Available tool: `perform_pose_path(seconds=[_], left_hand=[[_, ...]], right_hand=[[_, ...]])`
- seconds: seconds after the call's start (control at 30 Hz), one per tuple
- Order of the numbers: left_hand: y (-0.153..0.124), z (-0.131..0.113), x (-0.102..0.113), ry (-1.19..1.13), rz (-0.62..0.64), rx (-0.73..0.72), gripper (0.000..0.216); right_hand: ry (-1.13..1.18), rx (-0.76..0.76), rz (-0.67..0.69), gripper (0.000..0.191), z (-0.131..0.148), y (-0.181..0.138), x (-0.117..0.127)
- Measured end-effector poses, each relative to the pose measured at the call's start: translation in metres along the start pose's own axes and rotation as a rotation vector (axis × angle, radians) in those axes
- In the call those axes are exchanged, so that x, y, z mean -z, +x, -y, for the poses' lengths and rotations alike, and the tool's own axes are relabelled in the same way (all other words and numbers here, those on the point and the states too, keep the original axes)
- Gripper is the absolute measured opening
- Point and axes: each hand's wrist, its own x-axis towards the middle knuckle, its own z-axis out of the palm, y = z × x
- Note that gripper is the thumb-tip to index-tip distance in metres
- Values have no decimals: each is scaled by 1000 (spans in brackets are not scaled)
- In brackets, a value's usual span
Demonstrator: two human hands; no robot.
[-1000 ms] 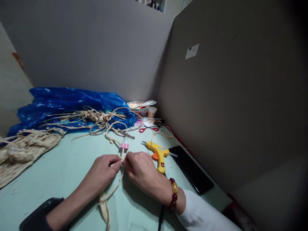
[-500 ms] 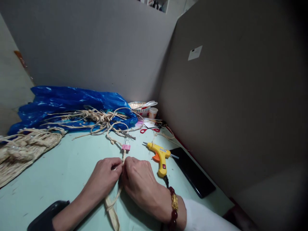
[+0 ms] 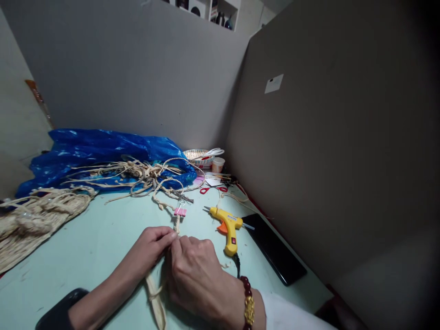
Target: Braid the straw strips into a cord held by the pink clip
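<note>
Braided cord [image 3: 177,223] runs near from a pink clip [image 3: 180,212] on its far side to the left hand [image 3: 155,246], which pinches it; right hand [image 3: 196,270] curls alongside, fingertips touching the left's, grip hidden.

Pinching pale cord [image 3: 177,224] in left grip [image 3: 154,247], beside curled right grip [image 3: 199,275], near pink clip [image 3: 180,212] and yellow glue gun [image 3: 231,221] on tabletop [image 3: 110,233].

We identify this place as a craft workstation inside a partitioned cubicle, as indicated by the grey partition panels [image 3: 137,68], green tabletop [image 3: 113,229], yellow hot glue gun [image 3: 228,222], red-handled scissors [image 3: 223,189], loose natural-fibre strands [image 3: 147,172] and fibre cord [image 3: 177,224].
</note>
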Motion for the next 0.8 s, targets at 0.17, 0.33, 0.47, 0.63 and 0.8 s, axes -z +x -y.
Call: perform_pose_path(seconds=[0.17,0.33,0.47,0.63,0.8], left_hand=[[0,-3,5,12,24,33,32],[0,-9,5,-28,33,28,33],[0,-12,7,-35,68,38,34],[2,-8,8,76,41,-31,31],[1,-8,7,-51,108,50,33]], right_hand=[[428,-325,17,34,-25,10,7],[1024,-391,155,26,-44,16,-4],[1118,-336,213,20,-49,17,-7],[810,-235,158,18,-55,17,3],[975,-328,184,14,-55,18,-5]])
